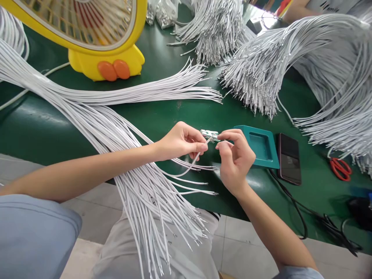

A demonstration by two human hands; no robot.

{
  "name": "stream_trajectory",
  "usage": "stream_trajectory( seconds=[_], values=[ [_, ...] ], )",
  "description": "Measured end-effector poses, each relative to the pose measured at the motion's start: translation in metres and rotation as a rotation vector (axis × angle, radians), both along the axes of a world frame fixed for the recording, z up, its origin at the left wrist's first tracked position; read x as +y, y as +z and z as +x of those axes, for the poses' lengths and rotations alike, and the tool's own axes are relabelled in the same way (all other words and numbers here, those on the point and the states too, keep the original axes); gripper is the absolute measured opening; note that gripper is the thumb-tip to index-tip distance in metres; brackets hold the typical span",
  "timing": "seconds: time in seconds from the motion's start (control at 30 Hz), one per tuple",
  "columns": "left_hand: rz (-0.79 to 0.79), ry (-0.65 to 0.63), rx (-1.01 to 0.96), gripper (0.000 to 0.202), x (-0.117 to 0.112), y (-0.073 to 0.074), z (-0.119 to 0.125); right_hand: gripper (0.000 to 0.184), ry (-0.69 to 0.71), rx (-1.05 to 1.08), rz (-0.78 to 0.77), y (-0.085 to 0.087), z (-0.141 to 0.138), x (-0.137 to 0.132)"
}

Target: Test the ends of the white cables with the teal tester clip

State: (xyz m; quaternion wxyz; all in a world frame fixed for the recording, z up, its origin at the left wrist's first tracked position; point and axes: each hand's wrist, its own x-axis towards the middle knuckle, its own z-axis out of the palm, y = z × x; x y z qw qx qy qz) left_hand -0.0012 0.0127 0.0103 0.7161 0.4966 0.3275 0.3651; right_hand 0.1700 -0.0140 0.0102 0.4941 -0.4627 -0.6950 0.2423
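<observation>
My left hand [186,141] pinches a white cable [192,166] just below its end, between thumb and fingers. Thin wire strands fan out of that stripped end, towards the right. Close by on the right, my right hand [236,159] has its fingers curled, with thumb and index fingertips beside the strands; what is between them is too small to make out. Just behind the fingertips lies a small shiny metal clip [209,134]. A thick bundle of white cables [116,135] runs under my left forearm and spills over my lap, its cut ends pointing down and right.
A teal tray [274,155] and a phone [289,159] lie right of my hands. Further right are red-handled scissors [340,169] and black cords [293,201]. A yellow fan [128,64] stands back left. Large cable bundles [261,69] fill the back right, near another person's arm [299,11].
</observation>
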Motion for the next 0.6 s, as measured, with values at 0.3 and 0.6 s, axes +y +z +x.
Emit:
stream_trajectory(
  seconds=[0.3,0.6],
  values=[
    [0.118,-0.08,0.008,0.022,0.001,-0.007,0.0,0.014,0.08,-0.064,-0.011,0.001,0.0,0.0],
    [1.191,0.209,0.4,0.018,0.005,-0.022,-0.012,0.02,0.38,0.557,-1.078,0.025,-0.004,-0.003]
  ],
)
